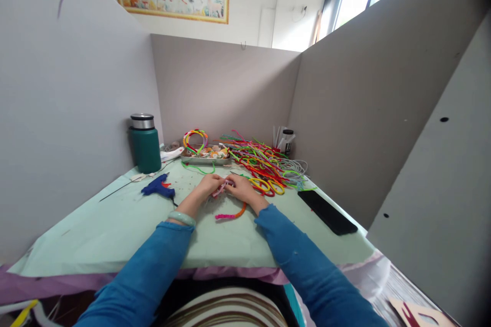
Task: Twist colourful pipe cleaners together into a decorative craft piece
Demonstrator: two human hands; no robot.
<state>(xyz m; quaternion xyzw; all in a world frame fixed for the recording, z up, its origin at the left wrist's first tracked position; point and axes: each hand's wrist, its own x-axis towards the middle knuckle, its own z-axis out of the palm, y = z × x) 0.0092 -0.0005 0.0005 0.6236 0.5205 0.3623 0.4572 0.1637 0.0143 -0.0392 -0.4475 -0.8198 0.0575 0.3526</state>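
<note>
My left hand [210,184] and my right hand [241,188] meet over the middle of the table, fingers pinched together. Between them is a small pink strip [220,190], partly covered by the fingers; its exact kind is unclear. A pink and orange pipe cleaner [232,215] curves on the cloth just below my right hand. Beside that hand's far side lie scissors with yellow loop handles [275,187]. To the left of my left hand rests a blue glue gun [159,187].
A heap of colourful pipe cleaners [257,158] lies behind my hands. Next to it, a metal tray [205,161] holds small pieces and a multicoloured ring [195,141]. A green flask [146,144] stands back left; a black phone [328,212] lies right. Grey partitions [226,82] enclose the table.
</note>
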